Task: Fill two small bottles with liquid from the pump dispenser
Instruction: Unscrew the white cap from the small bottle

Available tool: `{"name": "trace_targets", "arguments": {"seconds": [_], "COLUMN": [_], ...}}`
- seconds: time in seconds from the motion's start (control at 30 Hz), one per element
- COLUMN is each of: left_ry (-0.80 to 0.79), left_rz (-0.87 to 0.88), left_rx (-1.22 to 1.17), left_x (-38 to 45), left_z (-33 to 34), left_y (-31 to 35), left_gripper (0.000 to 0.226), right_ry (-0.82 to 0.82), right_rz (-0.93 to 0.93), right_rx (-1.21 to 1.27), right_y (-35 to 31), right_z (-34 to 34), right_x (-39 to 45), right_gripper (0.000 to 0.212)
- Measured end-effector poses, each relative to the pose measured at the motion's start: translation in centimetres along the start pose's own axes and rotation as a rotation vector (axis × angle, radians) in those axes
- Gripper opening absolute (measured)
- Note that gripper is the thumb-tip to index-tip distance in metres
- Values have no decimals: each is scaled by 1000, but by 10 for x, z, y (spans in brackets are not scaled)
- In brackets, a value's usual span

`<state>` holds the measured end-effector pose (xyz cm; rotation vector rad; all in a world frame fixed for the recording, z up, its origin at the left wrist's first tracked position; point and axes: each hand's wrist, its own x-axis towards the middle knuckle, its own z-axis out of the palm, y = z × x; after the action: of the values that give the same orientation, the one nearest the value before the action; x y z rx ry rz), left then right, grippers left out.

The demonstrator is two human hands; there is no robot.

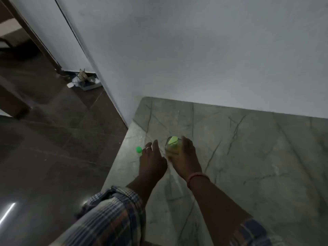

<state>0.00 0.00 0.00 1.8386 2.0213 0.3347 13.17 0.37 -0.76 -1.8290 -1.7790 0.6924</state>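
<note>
Dim, slightly blurred head view down onto a grey veined stone bench (248, 157), set into the corner of a pale wall (195, 50). Landmark: the pump dispenser (171, 145), a clear container with a pale green pump head, upright on the bench, long axis vertical.

Right hand (185, 157) just right of the dispenser and touching it, fingers wrapped round its body: grip closed on the dispenser, apparently steadying it. Pink band on that wrist.

Left hand (152, 160) just left of the dispenser, close to it but not clearly touching. Fingers extended and relaxed, reaching forward, ring on one finger; nothing visible in this grip, so released.

Small bottle (139, 149), seen mainly as a bright green round cap, further left of the dispenser, near the bench's left edge and just beyond the left fingertips. Body hard to make out in the blur; upright or lying flat, cannot tell. Contact with the fingertips also unclear. Only one small bottle in sight; the second not visible.

Deciding relation: bottle to the left of the dispenser, with the left hand between the two and far nearer the bottle than the right. Likely step in hand: fetching the bottle with the free left hand while the right keeps the dispenser. Filling judged not yet begun; cap apparently on, so removal needed before pumping. Risk: bottle close to the bench edge, easily nudged off.
</note>
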Motion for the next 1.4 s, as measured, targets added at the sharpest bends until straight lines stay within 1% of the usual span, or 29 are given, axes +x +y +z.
{"name": "trace_targets", "arguments": {"seconds": [0.03,0.1,0.17,0.23,0.33,0.4,0.53,0.67,0.73,0.77,0.87,0.97,1.07,1.2,1.23,1.3,1.33,1.37,1.4], "left_ry": [-30,-13,29,106,197,222,250,276,296,304,318,324,307,276,274,265,251,230,209], "left_rz": [-30,-85,-110,-101,-39,14,102,256,293,317,403,416,381,367,363,361,372,385,388], "left_rx": [-14,-94,-151,-236,-339,-395,-475,-460,-462,-457,-457,-474,-536,-652,-661,-666,-664,-668,-687], "left_x": [3,8,10,11,15,21,34,43,48,50,55,52,32,-24,-35,-63,-75,-87,-96], "left_z": [9,28,48,63,77,86,112,127,131,133,137,135,133,124,121,115,114,114,115], "left_y": [-6,-16,-26,-34,-43,-49,-67,-85,-90,-92,-98,-101,-106,-112,-114,-119,-123,-125,-128], "left_gripper": [79,80,75,69,55,49,49,42,42,42,34,30,32,32,31,33,36,42,48], "right_ry": [20,65,97,168,294,339,395,439,453,469,526,470,417,381,377,373,374,364,345], "right_rz": [27,72,82,37,23,11,-111,-215,-251,-270,-340,-361,-339,-294,-282,-287,-280,-263,-236], "right_rx": [16,68,112,198,355,396,431,435,443,461,450,489,471,424,439,445,444,439,443], "right_y": [4,15,26,36,44,47,68,90,97,99,106,113,116,109,107,105,107,109,112], "right_z": [14,37,58,73,84,90,109,120,126,130,140,131,121,106,102,94,93,91,91], "right_x": [2,6,11,15,18,19,27,34,39,42,50,45,22,-38,-50,-82,-95,-107,-116], "right_gripper": [98,110,113,110,97,94,93,98,102,100,81,78,84,84,77,53,52,61,76]}}
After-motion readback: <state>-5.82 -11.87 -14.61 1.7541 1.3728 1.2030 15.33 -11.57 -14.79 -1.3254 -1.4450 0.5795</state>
